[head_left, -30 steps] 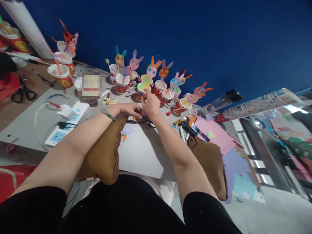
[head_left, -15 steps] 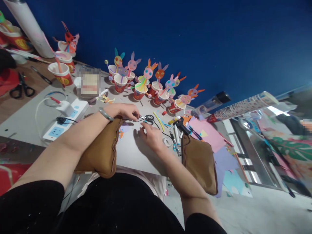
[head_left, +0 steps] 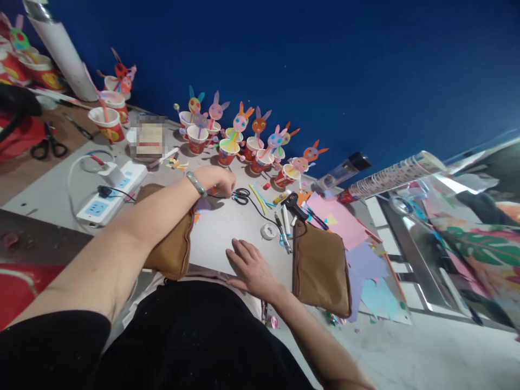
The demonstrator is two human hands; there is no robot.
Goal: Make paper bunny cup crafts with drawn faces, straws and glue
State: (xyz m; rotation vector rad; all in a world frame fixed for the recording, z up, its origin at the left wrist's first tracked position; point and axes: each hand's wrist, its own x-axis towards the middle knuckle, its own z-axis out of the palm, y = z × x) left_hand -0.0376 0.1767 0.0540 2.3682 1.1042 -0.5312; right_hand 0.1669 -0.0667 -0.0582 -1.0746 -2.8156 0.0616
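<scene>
Near the front edge of the table (head_left: 215,233), the right hand (head_left: 254,271) spreads open with nothing visible in it, while the left hand (head_left: 222,181) curls just beside the scissors (head_left: 242,197), its grip hidden. A careless sweep there could snag the cord (head_left: 258,208) and drag the glue gun (head_left: 296,207). A moment ago the right hand was near the scissors; now they are well apart.

Black scissors (head_left: 239,195), blue wall (head_left: 333,70)

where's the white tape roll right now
In the head view, the white tape roll lies slightly right of centre on the table, beyond the right hand and beside slim tools.
</scene>
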